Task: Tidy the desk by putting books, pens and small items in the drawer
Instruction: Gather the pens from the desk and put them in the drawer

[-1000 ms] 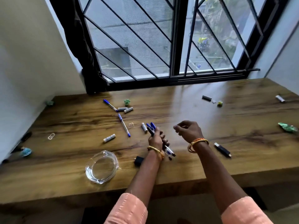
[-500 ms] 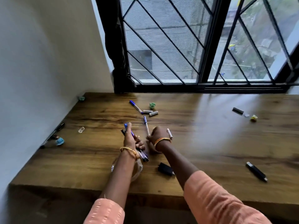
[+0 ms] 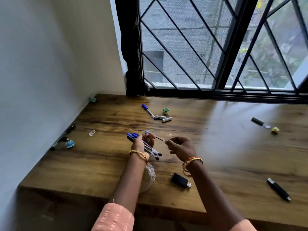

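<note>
My left hand [image 3: 143, 144] grips a bundle of blue-capped pens [image 3: 150, 149] above the middle of the wooden desk [image 3: 216, 147]. My right hand [image 3: 180, 146] pinches the end of one more pen [image 3: 156, 137], whose blue cap lies against the left hand's fingers. Another blue pen [image 3: 148, 111] lies farther back, beside two small white batteries [image 3: 164, 118] and a crumpled green scrap [image 3: 166, 110]. No drawer is in view.
A glass ashtray [image 3: 148, 179] sits under my left forearm at the front edge, a black charger plug [image 3: 180, 180] beside it. A black pen drive [image 3: 279, 189] lies front right. A black pen [image 3: 62, 137], blue scrap [image 3: 70, 143] and clear clip [image 3: 92, 132] lie by the left wall.
The view has swung left. My right hand picked a pen off the desk and brought it to the bundle in my left hand.
</note>
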